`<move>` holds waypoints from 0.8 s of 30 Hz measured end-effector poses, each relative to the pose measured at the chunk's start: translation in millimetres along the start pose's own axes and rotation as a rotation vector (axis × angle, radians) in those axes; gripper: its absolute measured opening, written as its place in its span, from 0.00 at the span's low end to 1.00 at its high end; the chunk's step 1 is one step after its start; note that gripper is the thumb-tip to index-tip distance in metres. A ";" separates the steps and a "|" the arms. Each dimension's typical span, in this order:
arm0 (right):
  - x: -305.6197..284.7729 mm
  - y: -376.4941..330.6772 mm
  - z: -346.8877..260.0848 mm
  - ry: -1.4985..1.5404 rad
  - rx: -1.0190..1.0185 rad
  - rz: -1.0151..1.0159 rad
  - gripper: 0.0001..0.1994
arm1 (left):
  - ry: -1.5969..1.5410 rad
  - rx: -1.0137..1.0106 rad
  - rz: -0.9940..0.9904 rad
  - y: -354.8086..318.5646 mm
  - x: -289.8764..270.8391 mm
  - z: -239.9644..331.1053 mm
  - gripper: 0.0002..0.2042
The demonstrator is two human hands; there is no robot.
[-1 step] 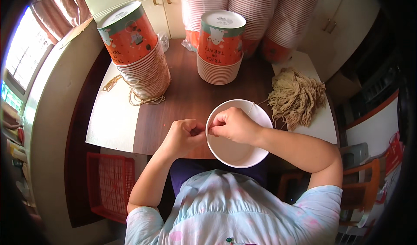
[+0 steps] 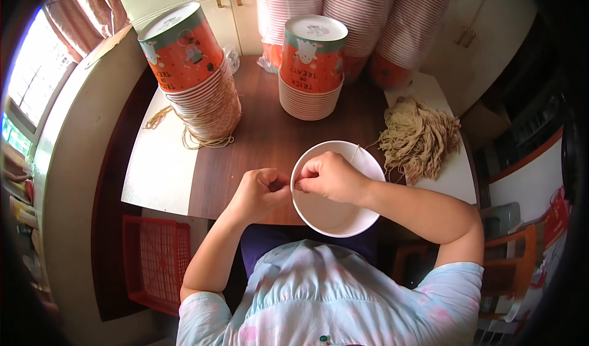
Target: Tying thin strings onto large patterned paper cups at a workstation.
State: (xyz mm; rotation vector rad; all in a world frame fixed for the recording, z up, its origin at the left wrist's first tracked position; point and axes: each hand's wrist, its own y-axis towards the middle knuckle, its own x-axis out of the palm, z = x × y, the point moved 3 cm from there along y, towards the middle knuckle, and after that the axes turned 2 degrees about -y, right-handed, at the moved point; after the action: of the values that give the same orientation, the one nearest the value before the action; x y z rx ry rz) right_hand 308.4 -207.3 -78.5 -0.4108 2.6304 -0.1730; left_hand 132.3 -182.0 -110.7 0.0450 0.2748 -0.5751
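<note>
A white-lined paper bucket (image 2: 343,218) stands tilted toward me at the table's front edge, its mouth facing up. My right hand (image 2: 331,177) reaches into it, thumb and fingers pinched against the left inner wall. Outside that same wall, my left hand (image 2: 264,192) is closed, its fingertips touching the bucket just below the rim. Whatever lies between the fingertips of either hand is hidden. A thin cord (image 2: 356,152) shows inside the far right rim. Right of the bucket lies a loose heap of beige cords (image 2: 418,138).
Upside-down orange and green buckets form a tall stack (image 2: 199,94) at left, with cords hanging round it, and a shorter stack (image 2: 311,69) at centre back. Plastic-wrapped bucket stacks (image 2: 356,14) stand behind. A red plastic basket (image 2: 156,263) sits below left; a wooden chair (image 2: 512,272) is at right.
</note>
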 end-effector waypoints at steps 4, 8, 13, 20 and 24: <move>-7.0 -1.4 -7.3 -0.075 0.029 -0.092 0.10 | -0.092 -0.047 0.043 -0.2 0.6 -0.2 0.07; -20.7 -22.2 -35.6 -0.365 0.020 -0.162 0.31 | -0.287 -0.030 0.085 0.9 -1.9 -19.2 0.04; -14.2 -69.3 -67.4 -0.905 -0.281 -0.129 0.44 | -0.698 -0.090 0.051 -5.9 -3.3 -27.5 0.03; -8.0 -81.0 -53.9 -1.117 -0.380 0.068 0.25 | -0.893 0.071 0.025 -15.9 -0.8 -22.0 0.05; -13.5 -72.9 -43.2 -1.145 -0.384 0.187 0.10 | -0.800 0.211 0.058 -16.3 -0.3 -17.6 0.05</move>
State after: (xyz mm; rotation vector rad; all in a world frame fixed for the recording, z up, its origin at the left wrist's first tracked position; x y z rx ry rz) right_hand 318.3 -269.9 -20.7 -0.2571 1.5311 0.4979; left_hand 118.9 -193.4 -126.9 0.0233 -0.5640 -0.5216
